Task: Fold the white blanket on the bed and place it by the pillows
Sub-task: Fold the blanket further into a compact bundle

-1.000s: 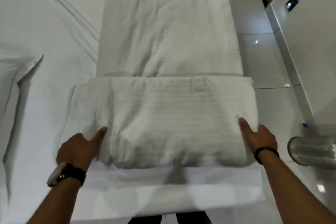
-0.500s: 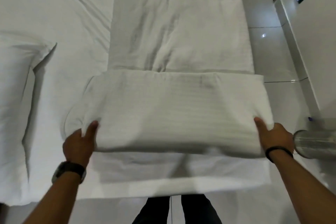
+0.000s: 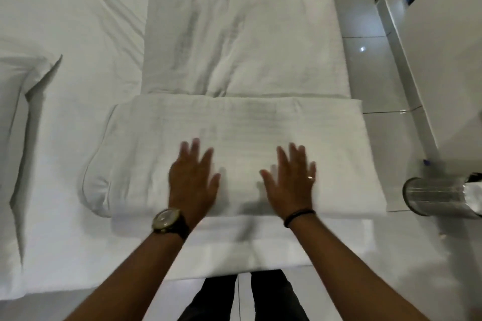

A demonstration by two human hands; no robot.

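The white blanket lies in a long strip down the bed, and its near end is folded over into a thick wide bundle. On top of that bundle rest both my hands, flat, palms down, fingers spread. My left hand, with a watch on its wrist, is left of the middle. My right hand, with a ring and a dark wristband, is just right of it. Neither hand grips any cloth. A white pillow lies at the left edge.
The white bed sheet stretches out to the left of the blanket. A shiny tiled floor and a white wall run along the right. A metal cylindrical bin lies right of the bundle. My dark trousers show below.
Both hands let go of the bundle's two ends and moved inward onto its top, now lying flat. The bundle has settled flat on the bed.
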